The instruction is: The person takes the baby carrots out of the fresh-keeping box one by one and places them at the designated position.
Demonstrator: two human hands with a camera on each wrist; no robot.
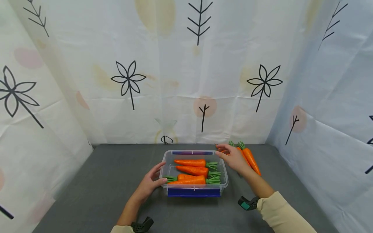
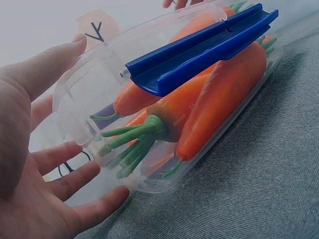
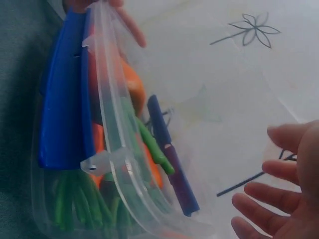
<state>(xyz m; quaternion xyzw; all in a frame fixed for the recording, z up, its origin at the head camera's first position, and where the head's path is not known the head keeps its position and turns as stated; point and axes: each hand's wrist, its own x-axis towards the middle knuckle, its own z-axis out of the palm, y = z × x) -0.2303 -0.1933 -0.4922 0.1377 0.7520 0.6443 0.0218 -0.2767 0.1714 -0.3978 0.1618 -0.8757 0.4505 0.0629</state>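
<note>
A clear plastic box (image 1: 193, 186) with blue clip latches (image 2: 199, 52) stands on the grey table and holds several orange carrots (image 1: 190, 162) with green stalks. At its left end is my left hand (image 1: 150, 181), thumb near the front left corner of the rim and fingers spread along the side wall. My right hand (image 1: 233, 158) hovers by the back right corner; in the right wrist view its fingers are loosely extended, apart from the box wall, and hold nothing. Just past this hand lie loose carrots (image 1: 252, 160), partly hidden by it.
A pale printed curtain (image 1: 175, 71) stands behind the grey table (image 1: 116, 181) and along both sides. Dark bands with a camera body circle the left wrist (image 1: 142, 224) and the right wrist (image 1: 247, 203).
</note>
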